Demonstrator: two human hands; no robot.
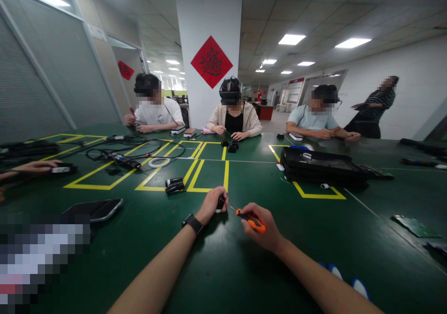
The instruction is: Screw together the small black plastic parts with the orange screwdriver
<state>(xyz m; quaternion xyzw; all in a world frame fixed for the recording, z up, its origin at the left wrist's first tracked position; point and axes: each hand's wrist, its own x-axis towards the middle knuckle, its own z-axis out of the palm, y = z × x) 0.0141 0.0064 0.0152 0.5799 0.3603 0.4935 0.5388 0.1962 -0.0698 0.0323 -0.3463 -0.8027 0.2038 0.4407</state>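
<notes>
My left hand (211,204), with a black watch on its wrist, is closed around a small black part (220,203) just above the green table (223,267). Its kind cannot be made out, since the fingers cover much of it. In my right hand (262,225) is a screwdriver (252,220) with an orange and black handle. The thin metal shaft points left, and its tip meets or nearly meets the black part. Beyond my left hand lie a few black cylindrical pieces (174,185) on the table.
A black tray-like stack (321,165) stands right of centre. Cables (122,158) and a white ring (159,163) lie at left, near a phone-like device (94,210). Circuit boards (415,225) rest at far right. Several people sit across; another person's hand (38,166) is at left.
</notes>
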